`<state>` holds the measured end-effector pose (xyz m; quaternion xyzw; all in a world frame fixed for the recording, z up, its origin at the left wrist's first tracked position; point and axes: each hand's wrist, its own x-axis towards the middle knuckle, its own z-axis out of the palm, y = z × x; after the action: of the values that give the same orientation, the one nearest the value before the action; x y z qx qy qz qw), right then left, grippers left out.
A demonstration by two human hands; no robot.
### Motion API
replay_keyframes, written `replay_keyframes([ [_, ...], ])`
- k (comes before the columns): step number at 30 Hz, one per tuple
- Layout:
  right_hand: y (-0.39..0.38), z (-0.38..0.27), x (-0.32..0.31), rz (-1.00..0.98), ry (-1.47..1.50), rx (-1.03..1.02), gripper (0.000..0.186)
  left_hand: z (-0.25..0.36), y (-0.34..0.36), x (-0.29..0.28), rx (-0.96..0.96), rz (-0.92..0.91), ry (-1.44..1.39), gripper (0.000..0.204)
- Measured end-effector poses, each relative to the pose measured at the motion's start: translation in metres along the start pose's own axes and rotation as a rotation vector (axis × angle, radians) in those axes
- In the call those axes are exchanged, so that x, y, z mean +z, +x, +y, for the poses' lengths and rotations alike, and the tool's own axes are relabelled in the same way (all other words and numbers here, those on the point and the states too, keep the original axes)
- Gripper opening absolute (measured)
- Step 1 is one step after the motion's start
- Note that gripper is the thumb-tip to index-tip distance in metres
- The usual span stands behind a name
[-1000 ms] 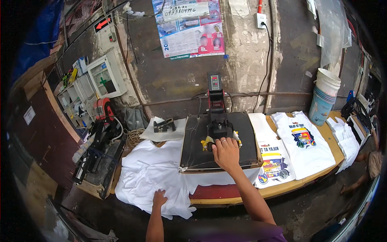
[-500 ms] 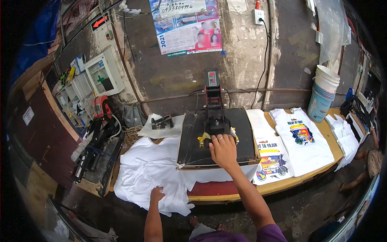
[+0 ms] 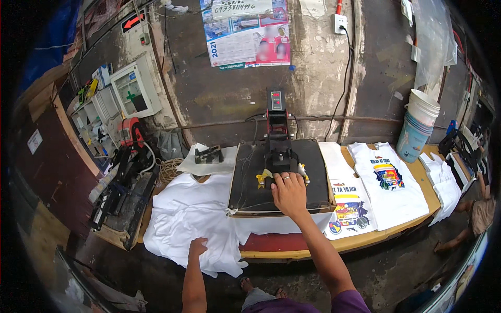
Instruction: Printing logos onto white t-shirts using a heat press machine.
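Note:
My right hand (image 3: 287, 193), wearing a ring, is closed over the black handle of the heat press (image 3: 248, 177), whose upper plate is down. White cloth hangs below the press's front edge. At its left lies a loose, rumpled white T-shirt (image 3: 172, 219). My left hand (image 3: 197, 246) is low on that shirt, fingers curled; whatever they may hold is hidden. To the press's right are a white sheet with a mirrored colour print (image 3: 348, 211) and a white shirt with a colour print (image 3: 389, 201).
A second press (image 3: 120, 193) stands at the left. Stacked buckets (image 3: 415, 125) and more white shirts (image 3: 438, 182) are on the yellow table (image 3: 276, 254). A wall cabinet (image 3: 133, 88) hangs left; cables run along the wall. Another person's bare leg (image 3: 462, 229) shows at far right.
My left hand has shifted slightly up and left on the shirt, its fingers looking more curled. My right hand stays on the press handle. The view has shifted slightly.

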<state>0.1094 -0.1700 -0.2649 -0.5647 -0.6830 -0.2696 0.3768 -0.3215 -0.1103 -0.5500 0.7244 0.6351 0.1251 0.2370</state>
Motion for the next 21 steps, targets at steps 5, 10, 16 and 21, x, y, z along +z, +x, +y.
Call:
replay_keyframes([
  [5, 0.002, -0.001, 0.000, -0.012, -0.002, -0.001, 0.029, -0.003, -0.001, 0.005, 0.021, 0.058, 0.020, 0.049],
  [10, -0.001, 0.003, 0.001, -0.003, -0.003, 0.003, 0.030, 0.011, -0.003, 0.006, 0.003, 0.067, 0.014, 0.048],
  [16, 0.001, -0.001, 0.001, -0.001, 0.011, 0.011, 0.032, 0.003, -0.003, 0.007, -0.011, 0.074, 0.017, 0.048],
  [21, -0.001, 0.001, 0.002, -0.006, 0.011, 0.006, 0.033, 0.005, -0.003, 0.010, 0.004, 0.080, -0.003, 0.049],
])
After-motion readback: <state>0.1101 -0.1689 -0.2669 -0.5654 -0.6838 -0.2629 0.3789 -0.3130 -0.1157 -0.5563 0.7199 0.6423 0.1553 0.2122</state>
